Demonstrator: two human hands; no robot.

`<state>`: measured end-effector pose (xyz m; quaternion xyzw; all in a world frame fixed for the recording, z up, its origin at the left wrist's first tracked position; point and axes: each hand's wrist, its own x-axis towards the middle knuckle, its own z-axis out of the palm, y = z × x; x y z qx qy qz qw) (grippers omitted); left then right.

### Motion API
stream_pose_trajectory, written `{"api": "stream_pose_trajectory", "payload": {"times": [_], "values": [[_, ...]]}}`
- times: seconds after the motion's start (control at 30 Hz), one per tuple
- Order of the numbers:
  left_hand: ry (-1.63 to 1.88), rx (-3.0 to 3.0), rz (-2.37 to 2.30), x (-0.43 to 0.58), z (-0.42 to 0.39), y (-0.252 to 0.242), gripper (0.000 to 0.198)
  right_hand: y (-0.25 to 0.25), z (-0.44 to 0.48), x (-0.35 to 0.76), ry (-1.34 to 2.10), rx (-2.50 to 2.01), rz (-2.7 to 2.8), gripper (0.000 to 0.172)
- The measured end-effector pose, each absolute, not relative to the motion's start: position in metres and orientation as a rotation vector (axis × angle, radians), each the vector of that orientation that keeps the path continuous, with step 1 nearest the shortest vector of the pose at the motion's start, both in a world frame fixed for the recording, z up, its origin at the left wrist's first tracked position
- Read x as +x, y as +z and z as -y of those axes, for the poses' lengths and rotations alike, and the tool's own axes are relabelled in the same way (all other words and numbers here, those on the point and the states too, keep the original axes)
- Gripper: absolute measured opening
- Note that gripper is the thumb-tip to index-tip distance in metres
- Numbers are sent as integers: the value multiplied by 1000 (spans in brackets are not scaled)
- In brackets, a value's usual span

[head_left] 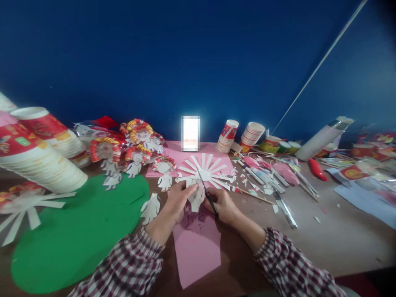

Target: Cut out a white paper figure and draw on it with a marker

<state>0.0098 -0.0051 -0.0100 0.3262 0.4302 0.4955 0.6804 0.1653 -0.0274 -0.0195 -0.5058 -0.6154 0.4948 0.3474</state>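
My left hand (pixel 178 199) pinches a small white paper cut-out (pixel 196 198) shaped like a little figure, fingers closed on its upper edge. My right hand (pixel 223 205) grips a black pen (pixel 208 194), its tip on the cut-out. Both hands rest over a pink paper sheet (pixel 198 247) with dark scribbles on it. Just beyond the hands lies a paper cup cut into a white sunburst of strips (pixel 206 170). Another white figure cut-out (pixel 151 208) lies left of my left hand.
A green paper disc (pixel 77 235) covers the near left. Stacks of red-and-white paper cups (pixel 40 152) lie at far left; more cups (pixel 227 135) stand at the back. Finished cup dolls (pixel 139 144) cluster at back left. Pens, sticks and scraps (pixel 272 181) litter the right.
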Motion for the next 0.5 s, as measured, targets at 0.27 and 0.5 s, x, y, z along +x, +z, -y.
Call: {"api": "stream_pose_trajectory", "payload": {"times": [0.27, 0.5], "values": [[1096, 782, -1006, 8, 5, -14, 24, -14, 28, 164, 1280, -1340, 1595, 9], [1122, 815, -1029, 7, 3, -18, 23, -8, 30, 163, 1288, -1349, 1575, 15]]}}
